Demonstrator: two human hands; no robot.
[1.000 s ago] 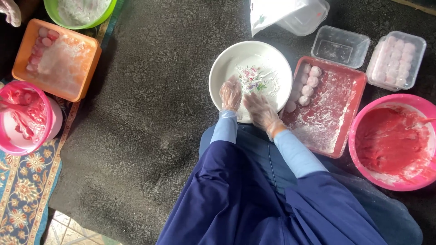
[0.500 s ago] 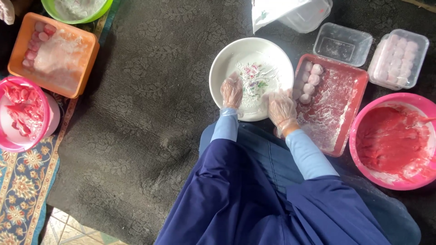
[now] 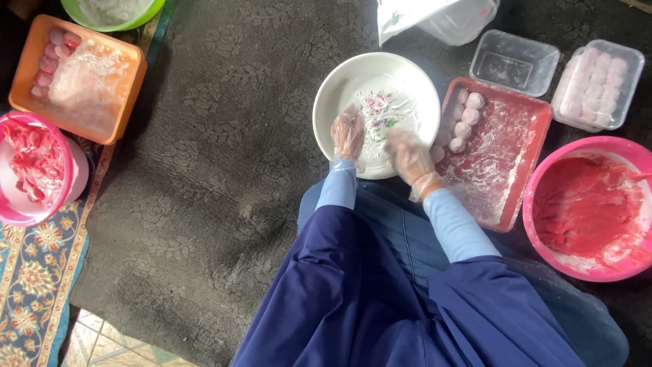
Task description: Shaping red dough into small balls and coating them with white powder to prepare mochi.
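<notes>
**Two gloved hands over one floury plate**

Biggest thing first: the dark grey patterned mat [image 3: 224, 136] everything sits on. Then the round pink bowl of red paste [image 3: 587, 207], the red rectangular tray dusted with flour [image 3: 506, 163] and the white round plate with a flower print [image 3: 377, 109].

Left hand [image 3: 348, 134] lies flat on the plate, fingers loosely spread. Right hand [image 3: 407, 155] is blurred, so I can't tell if it's holding anything.

My tip: stay over the flour, light touch. The row of small pale pink balls [image 3: 462, 126] sits just beside the right hand, easy to bump.
</notes>
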